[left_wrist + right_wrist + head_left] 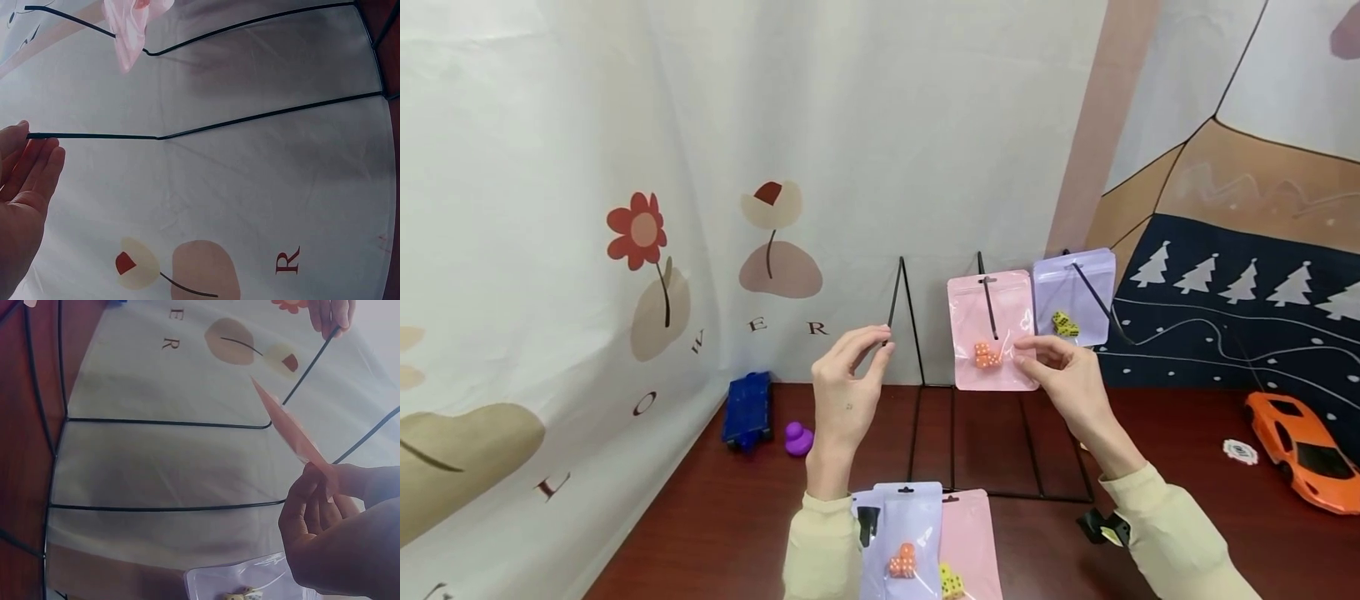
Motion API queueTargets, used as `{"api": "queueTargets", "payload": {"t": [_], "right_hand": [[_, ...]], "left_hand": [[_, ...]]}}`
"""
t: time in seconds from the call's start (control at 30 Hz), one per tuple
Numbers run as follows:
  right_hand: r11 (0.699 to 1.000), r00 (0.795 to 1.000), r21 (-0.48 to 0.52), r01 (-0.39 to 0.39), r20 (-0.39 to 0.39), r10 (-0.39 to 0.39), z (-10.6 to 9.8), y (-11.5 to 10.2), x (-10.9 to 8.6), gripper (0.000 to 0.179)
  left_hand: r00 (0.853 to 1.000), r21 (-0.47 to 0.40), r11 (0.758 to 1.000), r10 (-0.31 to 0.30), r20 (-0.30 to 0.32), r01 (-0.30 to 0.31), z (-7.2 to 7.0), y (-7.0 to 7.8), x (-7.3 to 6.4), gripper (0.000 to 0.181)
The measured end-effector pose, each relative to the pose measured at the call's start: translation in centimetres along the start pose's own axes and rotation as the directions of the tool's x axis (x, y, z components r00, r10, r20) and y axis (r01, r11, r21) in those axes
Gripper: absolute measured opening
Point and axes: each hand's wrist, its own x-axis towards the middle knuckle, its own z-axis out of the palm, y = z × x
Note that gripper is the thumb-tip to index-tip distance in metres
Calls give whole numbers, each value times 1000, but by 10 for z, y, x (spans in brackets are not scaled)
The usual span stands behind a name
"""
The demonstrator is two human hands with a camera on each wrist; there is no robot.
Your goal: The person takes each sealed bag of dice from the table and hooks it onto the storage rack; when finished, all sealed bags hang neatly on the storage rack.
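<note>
A black wire rack (914, 433) stands at the back of the table with several prongs sticking forward. My left hand (844, 400) pinches the tip of the left prong (94, 135) between thumb and fingers; no bag hangs there. On the middle prong a pink zip bag (973, 310) with orange dice (987, 356) hangs by its top slot. My right hand (1070, 382) pinches that bag's right edge, with thumb and fingers on either side, as the right wrist view shows. Behind it, a lavender bag (1093, 287) with yellow dice (1064, 324) hangs on the right prong.
Near the front lie a lavender bag (913, 517) with orange dice and a pink bag (972, 529) with yellow dice. A blue toy vehicle (748, 408) and a purple duck (798, 439) sit left. To the right are a poker chip (1240, 452) and an orange toy car (1300, 450).
</note>
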Motion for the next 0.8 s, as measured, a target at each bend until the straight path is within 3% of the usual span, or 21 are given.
{"api": "queueTargets", "payload": {"t": [0.8], "right_hand": [[999,999,37,-28,-41,29,12,9,18,25]], "left_hand": [[1000,-9,1000,19,-6,-19,1,0,1,11]]}}
